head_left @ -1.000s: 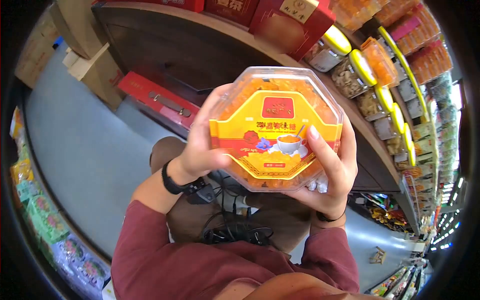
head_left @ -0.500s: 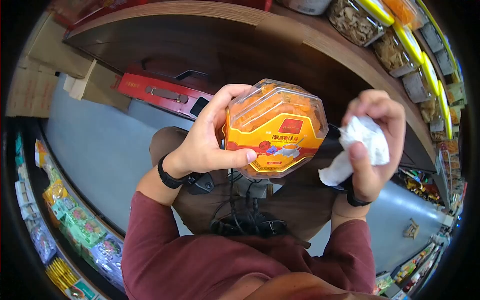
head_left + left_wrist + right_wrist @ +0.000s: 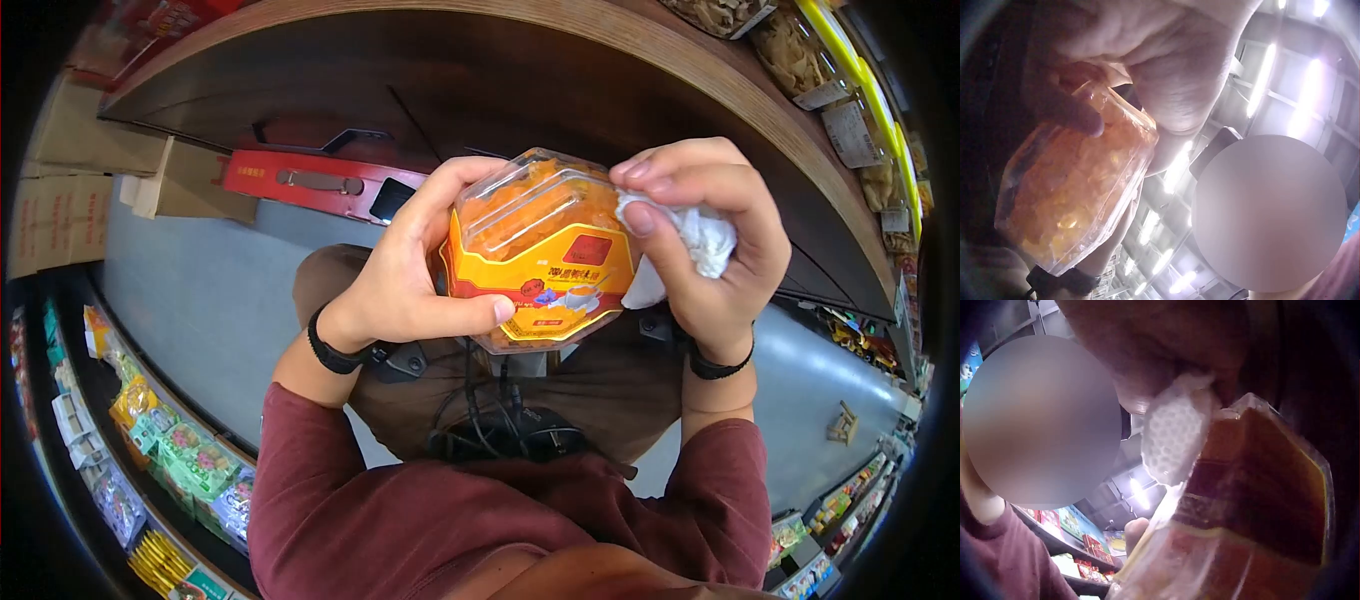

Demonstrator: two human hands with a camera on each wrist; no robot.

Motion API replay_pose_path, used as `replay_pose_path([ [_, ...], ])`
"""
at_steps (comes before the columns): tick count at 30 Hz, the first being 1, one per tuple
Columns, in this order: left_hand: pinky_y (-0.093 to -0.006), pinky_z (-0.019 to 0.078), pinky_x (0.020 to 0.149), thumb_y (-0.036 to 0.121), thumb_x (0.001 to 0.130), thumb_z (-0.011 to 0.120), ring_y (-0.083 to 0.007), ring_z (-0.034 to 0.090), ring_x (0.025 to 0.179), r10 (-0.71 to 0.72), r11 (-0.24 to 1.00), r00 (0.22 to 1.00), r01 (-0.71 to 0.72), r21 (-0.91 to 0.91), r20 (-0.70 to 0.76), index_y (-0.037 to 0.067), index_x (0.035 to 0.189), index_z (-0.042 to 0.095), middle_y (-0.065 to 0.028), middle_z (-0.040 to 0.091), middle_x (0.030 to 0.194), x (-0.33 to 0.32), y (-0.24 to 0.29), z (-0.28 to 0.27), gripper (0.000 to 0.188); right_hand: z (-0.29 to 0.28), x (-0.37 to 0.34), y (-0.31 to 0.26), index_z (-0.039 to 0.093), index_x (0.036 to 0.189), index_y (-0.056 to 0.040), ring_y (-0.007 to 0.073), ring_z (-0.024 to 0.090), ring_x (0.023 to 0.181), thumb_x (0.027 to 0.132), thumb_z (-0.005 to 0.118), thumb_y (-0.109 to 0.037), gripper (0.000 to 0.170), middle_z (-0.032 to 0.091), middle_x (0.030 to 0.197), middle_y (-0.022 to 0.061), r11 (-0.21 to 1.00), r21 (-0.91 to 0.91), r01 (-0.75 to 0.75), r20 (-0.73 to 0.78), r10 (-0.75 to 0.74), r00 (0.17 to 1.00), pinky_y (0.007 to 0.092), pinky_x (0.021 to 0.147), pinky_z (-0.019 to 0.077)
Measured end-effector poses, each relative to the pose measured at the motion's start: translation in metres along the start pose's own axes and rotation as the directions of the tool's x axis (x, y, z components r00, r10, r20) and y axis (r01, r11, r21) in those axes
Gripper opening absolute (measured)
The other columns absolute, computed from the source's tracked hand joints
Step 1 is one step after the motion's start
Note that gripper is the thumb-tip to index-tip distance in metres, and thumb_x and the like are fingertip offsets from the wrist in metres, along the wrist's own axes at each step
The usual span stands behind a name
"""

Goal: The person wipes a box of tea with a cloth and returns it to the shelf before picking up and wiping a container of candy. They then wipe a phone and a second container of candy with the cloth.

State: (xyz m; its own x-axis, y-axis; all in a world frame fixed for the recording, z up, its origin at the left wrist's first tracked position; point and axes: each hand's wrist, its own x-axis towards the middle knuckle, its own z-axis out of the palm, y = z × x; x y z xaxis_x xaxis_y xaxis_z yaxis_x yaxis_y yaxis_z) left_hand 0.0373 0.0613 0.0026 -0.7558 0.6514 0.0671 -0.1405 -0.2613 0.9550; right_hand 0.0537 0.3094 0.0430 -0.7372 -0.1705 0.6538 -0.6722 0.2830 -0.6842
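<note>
An octagonal clear plastic box (image 3: 545, 250) of orange lumps, with a yellow and red label, is held tilted above the lap. My left hand (image 3: 400, 265) grips its left side, thumb across the label. Wadded white tissue (image 3: 705, 238) is pinched in my right hand (image 3: 715, 230), whose fingertips are at the box's right edge. In the left wrist view the box (image 3: 1085, 181) shows its lumps through the clear side, under the left hand (image 3: 1147, 56). The right wrist view has the dimpled tissue (image 3: 1175, 434) against the box (image 3: 1260, 494).
A dark wooden shelf (image 3: 450, 70) curves across the front. Below it lies a red case (image 3: 300, 182) with a phone (image 3: 392, 200) on its end. Cardboard boxes (image 3: 70, 215) stand at left, bagged goods (image 3: 190, 455) at lower left, jars (image 3: 790, 60) at upper right. Black cables (image 3: 480, 400) are on the lap.
My right hand left the box's right side, appeared with the tissue away from it, then moved left to its edge. The box was tilted and shifted slightly within my left hand's hold.
</note>
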Motion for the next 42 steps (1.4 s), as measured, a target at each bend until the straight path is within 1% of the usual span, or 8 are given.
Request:
replay_pose_path([
  [4, -0.0329, 0.0424, 0.107, 0.01, 0.076, 0.081, -0.0177, 0.052, 0.125, -0.025, 1.0, 0.999, 0.025, -0.009, 0.029, 0.002, 0.143, 0.033, -0.0115, 0.053, 0.132, -0.001, -0.002, -0.002, 0.083, 0.005, 0.004, 0.003, 0.062, 0.099, 0.0012, 0.0246, 0.067, 0.093, 0.08, 0.074, 0.005, 0.023, 0.066, 0.1, 0.0155, 0.996, -0.086, 0.037, 0.103, -0.028, 0.994, 0.0352, 0.085, 0.0548],
  [5, -0.0328, 0.0427, 0.106, 0.01, 0.076, 0.082, -0.0178, 0.053, 0.125, -0.041, 0.999, 0.999, 0.042, -0.027, 0.023, 0.002, 0.143, 0.034, -0.0113, 0.053, 0.132, -0.001, -0.002, -0.002, 0.083, 0.004, 0.005, 0.007, 0.064, 0.095, -0.0017, 0.0268, 0.067, 0.085, 0.076, 0.078, -0.002, 0.023, 0.067, 0.097, 0.0154, 0.986, -0.15, 0.067, 0.096, -0.053, 0.994, 0.0331, 0.073, 0.0539],
  [12, -0.0331, 0.043, 0.107, 0.011, 0.076, 0.081, -0.0186, 0.053, 0.125, 0.018, 1.0, 1.0, -0.018, 0.007, 0.021, 0.003, 0.143, 0.034, -0.0116, 0.053, 0.132, -0.004, 0.001, -0.006, 0.082, -0.003, 0.004, -0.019, 0.062, 0.101, -0.0033, 0.0301, 0.062, 0.081, 0.073, 0.07, -0.005, 0.03, 0.059, 0.098, 0.0159, 0.881, -0.472, 0.044, 0.151, 0.031, 0.988, 0.0351, 0.068, 0.0519],
  [18, -0.0327, 0.0436, 0.106, 0.013, 0.075, 0.081, -0.0186, 0.053, 0.124, 0.034, 0.998, 0.999, -0.036, 0.057, 0.043, 0.002, 0.142, 0.037, -0.012, 0.053, 0.132, -0.005, 0.0, -0.007, 0.081, -0.006, 0.006, -0.015, 0.068, 0.094, -0.0036, 0.0277, 0.065, 0.081, 0.066, 0.072, 0.007, 0.03, 0.062, 0.091, 0.0118, 0.942, -0.333, 0.033, 0.181, 0.029, 0.983, 0.0328, 0.069, 0.0523],
  [27, -0.0326, 0.0501, 0.095, 0.019, 0.073, 0.083, -0.022, 0.064, 0.108, 0.038, 0.915, 0.995, -0.071, 0.398, 0.09, 0.001, 0.138, 0.043, -0.0151, 0.063, 0.119, -0.003, -0.009, -0.001, 0.078, 0.013, 0.003, -0.018, 0.069, 0.091, -0.005, 0.0256, 0.064, 0.079, 0.06, 0.074, 0.006, 0.033, 0.063, 0.09, 0.0091, 0.961, -0.271, 0.049, 0.32, 0.042, 0.947, 0.0323, 0.069, 0.0515],
  [34, -0.0322, 0.0504, 0.095, 0.019, 0.074, 0.082, -0.0197, 0.063, 0.109, 0.035, 0.944, 0.999, -0.045, 0.327, 0.037, 0.0, 0.136, 0.044, -0.0139, 0.063, 0.118, -0.001, -0.014, 0.0, 0.076, 0.0, 0.004, -0.013, 0.069, 0.089, -0.0041, 0.0252, 0.065, 0.077, 0.06, 0.075, 0.005, 0.031, 0.062, 0.087, 0.0086, 0.916, -0.401, 0.016, 0.298, 0.114, 0.948, 0.0319, 0.067, 0.051],
  [39, -0.0338, 0.0423, 0.108, 0.009, 0.073, 0.079, -0.018, 0.053, 0.125, -0.101, 0.967, 0.995, 0.093, 0.239, 0.022, 0.0, 0.143, 0.038, -0.012, 0.053, 0.134, -0.004, -0.007, 0.0, 0.082, -0.007, 0.001, -0.009, 0.069, 0.088, -0.0035, 0.0252, 0.065, 0.076, 0.061, 0.074, 0.005, 0.029, 0.062, 0.087, 0.009, 0.897, -0.442, -0.001, 0.285, 0.141, 0.948, 0.0314, 0.066, 0.0512],
  [42, -0.032, 0.048, 0.1, 0.013, 0.073, 0.081, -0.0168, 0.06, 0.113, -0.008, 0.97, 1.0, 0.014, 0.241, -0.027, 0.001, 0.138, 0.042, -0.0107, 0.061, 0.121, -0.003, -0.008, -0.001, 0.076, -0.009, 0.001, -0.006, 0.069, 0.088, -0.0038, 0.0258, 0.065, 0.076, 0.062, 0.074, 0.005, 0.028, 0.063, 0.087, 0.0089, 0.886, -0.461, 0.038, 0.274, 0.102, 0.956, 0.0318, 0.065, 0.0516],
])
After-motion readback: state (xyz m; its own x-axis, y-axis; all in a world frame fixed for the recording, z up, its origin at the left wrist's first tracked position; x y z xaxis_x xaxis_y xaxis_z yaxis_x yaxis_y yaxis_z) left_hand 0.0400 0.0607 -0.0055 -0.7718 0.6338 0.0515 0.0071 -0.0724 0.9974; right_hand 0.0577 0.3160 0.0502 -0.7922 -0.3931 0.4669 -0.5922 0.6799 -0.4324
